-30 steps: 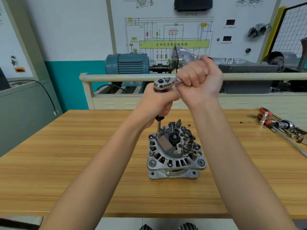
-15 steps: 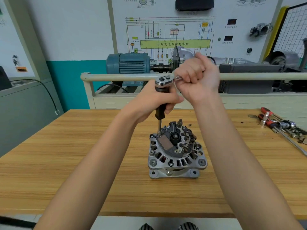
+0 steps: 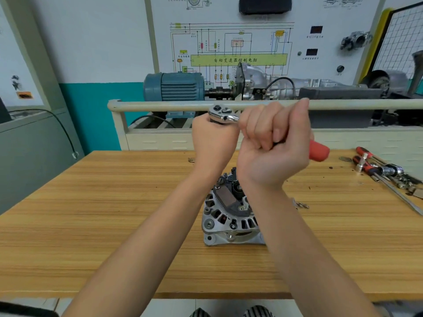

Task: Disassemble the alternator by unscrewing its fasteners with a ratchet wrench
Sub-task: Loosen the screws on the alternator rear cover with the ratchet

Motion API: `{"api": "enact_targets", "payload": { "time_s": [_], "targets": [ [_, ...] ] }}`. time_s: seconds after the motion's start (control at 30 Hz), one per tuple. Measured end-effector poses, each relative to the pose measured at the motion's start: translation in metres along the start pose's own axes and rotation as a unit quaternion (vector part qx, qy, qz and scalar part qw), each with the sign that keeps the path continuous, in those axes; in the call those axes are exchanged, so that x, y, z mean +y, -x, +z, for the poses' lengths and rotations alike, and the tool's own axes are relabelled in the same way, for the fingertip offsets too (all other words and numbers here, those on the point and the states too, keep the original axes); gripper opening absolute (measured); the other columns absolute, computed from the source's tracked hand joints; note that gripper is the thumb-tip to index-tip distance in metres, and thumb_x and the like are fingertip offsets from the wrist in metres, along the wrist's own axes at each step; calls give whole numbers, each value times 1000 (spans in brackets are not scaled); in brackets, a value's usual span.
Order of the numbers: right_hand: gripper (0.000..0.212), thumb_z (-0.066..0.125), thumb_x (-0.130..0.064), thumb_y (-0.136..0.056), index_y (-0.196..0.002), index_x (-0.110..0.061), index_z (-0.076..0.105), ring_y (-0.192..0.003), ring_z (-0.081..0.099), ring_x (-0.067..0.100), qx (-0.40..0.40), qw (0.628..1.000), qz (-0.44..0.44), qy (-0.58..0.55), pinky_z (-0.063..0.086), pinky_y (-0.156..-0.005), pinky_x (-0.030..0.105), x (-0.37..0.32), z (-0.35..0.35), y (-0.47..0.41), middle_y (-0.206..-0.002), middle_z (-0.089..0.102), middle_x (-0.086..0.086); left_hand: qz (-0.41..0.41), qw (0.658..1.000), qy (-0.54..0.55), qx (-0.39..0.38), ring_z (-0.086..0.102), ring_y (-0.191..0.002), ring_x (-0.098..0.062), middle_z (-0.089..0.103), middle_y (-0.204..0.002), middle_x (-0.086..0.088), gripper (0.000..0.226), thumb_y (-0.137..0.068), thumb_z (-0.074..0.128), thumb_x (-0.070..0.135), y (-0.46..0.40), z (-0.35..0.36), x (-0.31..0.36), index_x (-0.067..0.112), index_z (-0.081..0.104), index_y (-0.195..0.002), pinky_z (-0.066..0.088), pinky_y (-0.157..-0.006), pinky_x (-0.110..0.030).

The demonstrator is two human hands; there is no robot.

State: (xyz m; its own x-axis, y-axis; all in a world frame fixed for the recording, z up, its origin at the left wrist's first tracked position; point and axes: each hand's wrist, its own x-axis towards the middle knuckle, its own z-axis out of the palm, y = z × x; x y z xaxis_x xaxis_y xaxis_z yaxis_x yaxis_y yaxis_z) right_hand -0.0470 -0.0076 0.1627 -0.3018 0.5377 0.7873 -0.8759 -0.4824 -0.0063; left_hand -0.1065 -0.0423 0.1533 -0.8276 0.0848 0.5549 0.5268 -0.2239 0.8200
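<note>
Alternator (image 3: pixel 229 216) sits upright on the wooden bench (image 3: pixel 114 225), roughly centre, rear electronics face up, pulley end down. Right forearm crosses in front of it and hides its right side.

Head view, only one there is:
- Ratchet wrench (image 3: pixel 223 115) held above the alternator. Chrome head visible at the top, red handle end (image 3: pixel 318 151) sticks out to the right of the fist.
- Right hand (image 3: pixel 272 147) wrapped tight round the wrench handle, fingers fully curled.
- Left hand (image 3: pixel 215 143) curled under the ratchet head, gripping whatever hangs below it. That part is hidden by the hand, so contact with a fastener cannot be confirmed.
- No containers on the bench; nothing holding loose parts.
- Small loose metal bits (image 3: pixel 302 205) lie on the wood just right of the right forearm. Too small to identify.
- Tool pile (image 3: pixel 384 172) at the far right edge: red-handled tools, sockets, a long steel bar running toward the bench's right edge. Well apart from the alternator.
- Behind the bench: pale rail (image 3: pixel 160 105), blue electric motor (image 3: pixel 176 86) coupled to a gearbox (image 3: pixel 256 84), wiring-diagram board (image 3: pixel 238 42) on the wall.
- Grey cabinet (image 3: pixel 34 152) at left with a black cable draped down.
</note>
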Motion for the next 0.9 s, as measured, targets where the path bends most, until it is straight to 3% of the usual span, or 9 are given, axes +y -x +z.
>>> {"api": "enact_targets", "payload": {
  "time_s": [0.07,0.17,0.27,0.37,0.5,0.63,0.73,0.83,0.9],
  "targets": [
    [52,29,-13,-94,-43,-16,39,-34,20,7,-14,999,36,-6,23,-44,22,-2,-1,-6,-36,28,-7,-9,1000,6,-17,22,-45,-7,29,-42,9,43,-75,55,-11,0,-5,-1,18,34,-51,21,-42,-21],
    [60,25,-15,-100,-41,-18,35,-33,14,9,35,987,153,-41,22,-40,19,-6,-9,-30,-34,24,-7,-19,990,13,-141,30,-41,-12,36,-43,4,34,-77,59,-10,-7,-21,3,12,43,-56,27,-43,-21],
    [63,28,-19,-99,-36,-16,33,-28,13,8,117,937,308,-119,17,-37,18,0,-19,-60,-30,21,-5,-8,956,16,-294,38,-38,-18,44,-42,0,32,-77,63,0,-15,-34,5,13,50,-51,36,-45,-23],
    [67,29,-22,-100,-34,-13,30,-29,8,9,164,888,390,-180,13,-35,17,6,-28,-77,-28,21,-4,-32,933,40,-355,32,-33,-15,37,-38,1,41,-81,62,-1,-18,-33,5,16,46,-47,31,-41,-20],
    [63,31,-19,-98,-35,-15,31,-23,17,10,165,911,346,-152,15,-35,17,3,-23,-71,-30,20,-5,-88,941,94,-314,21,-29,-7,28,-37,7,46,-79,57,-4,-18,-25,1,22,42,-44,19,-38,-14],
    [62,25,-15,-101,-40,-18,34,-32,14,10,64,982,164,-62,19,-39,20,-6,-11,-31,-34,20,-6,-43,992,28,-112,22,-37,-11,30,-40,6,44,-80,54,-11,-7,-12,-2,17,35,-52,19,-41,-17],
    [52,28,-10,-95,-45,-16,41,-35,22,7,-6,1000,23,-5,21,-45,25,-2,-1,2,-38,28,-7,8,1000,0,-5,20,-45,-6,26,-42,11,48,-75,53,-12,2,-3,-3,20,30,-50,18,-43,-22],
    [52,29,-12,-94,-43,-16,40,-35,21,7,-24,999,41,-6,22,-45,24,-2,-1,-1,-37,29,-7,-11,1000,12,-14,20,-44,-7,28,-44,9,46,-76,55,-12,3,-9,-5,20,32,-51,18,-44,-22],
    [59,27,-15,-99,-41,-17,37,-36,14,10,7,990,132,-44,21,-42,21,-7,-7,-18,-35,26,-7,-19,995,18,-99,26,-40,-11,33,-43,4,38,-78,58,-8,-1,-20,-2,15,40,-54,23,-43,-22]
  ]
}}
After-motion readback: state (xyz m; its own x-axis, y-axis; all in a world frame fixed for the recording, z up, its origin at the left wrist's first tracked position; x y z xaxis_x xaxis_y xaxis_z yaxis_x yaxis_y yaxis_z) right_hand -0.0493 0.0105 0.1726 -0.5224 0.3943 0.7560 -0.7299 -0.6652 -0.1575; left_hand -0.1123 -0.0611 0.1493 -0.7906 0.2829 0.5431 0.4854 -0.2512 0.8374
